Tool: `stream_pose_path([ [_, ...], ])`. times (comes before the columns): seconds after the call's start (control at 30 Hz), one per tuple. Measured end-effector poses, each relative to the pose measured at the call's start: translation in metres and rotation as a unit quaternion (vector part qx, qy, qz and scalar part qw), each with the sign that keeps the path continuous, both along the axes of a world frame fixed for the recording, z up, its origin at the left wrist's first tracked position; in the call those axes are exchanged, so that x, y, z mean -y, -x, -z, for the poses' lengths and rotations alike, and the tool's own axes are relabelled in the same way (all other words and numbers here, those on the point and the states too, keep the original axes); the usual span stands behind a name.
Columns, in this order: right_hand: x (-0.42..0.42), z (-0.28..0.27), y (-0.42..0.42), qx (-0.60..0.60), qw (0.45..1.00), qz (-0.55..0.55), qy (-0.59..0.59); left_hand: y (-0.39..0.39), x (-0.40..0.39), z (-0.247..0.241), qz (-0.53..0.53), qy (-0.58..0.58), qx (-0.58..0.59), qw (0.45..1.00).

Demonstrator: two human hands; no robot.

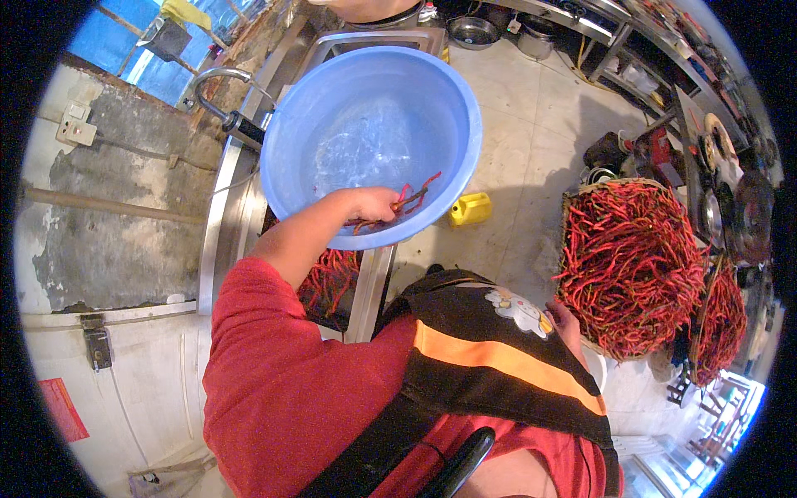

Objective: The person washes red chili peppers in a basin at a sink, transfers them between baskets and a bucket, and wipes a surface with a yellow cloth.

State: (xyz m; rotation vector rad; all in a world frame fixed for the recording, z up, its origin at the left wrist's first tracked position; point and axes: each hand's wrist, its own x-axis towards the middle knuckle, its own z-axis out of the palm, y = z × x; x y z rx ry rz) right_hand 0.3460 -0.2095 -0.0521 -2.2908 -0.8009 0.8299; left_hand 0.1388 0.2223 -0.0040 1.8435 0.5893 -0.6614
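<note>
My left hand (377, 204) reaches into a large blue plastic basin (373, 68) and is closed around a few thin red chili peppers (428, 183), some of them dark-stemmed. The basin is tilted and rests over the sink area. Below its near rim, more red chilies (330, 280) lie in a sink compartment. My right hand (565, 324) is low beside my apron, close to a wide woven basket heaped with long red chilies (629, 267). It is partly hidden by the apron, so its grip is unclear.
A curved metal faucet (224, 75) stands left of the basin. A yellow plastic jug (471, 209) is on the floor to its right. Another heap of chilies (719, 324) lies beyond the basket. A dark pan (474, 32) and a metal pot (535, 45) sit farther off.
</note>
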Motion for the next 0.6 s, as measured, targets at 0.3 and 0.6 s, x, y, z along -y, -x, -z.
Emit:
stream_pose_path([
  [0.3,0.008,0.001,0.002,-0.036,0.999,0.016,-0.028,-0.006,-0.036,-0.007,-0.273,0.053,0.058,0.959],
  [0.6,0.004,0.006,0.011,0.026,0.999,-0.02,-0.033,-0.059,0.015,-0.008,-0.12,-0.036,0.061,0.99],
])
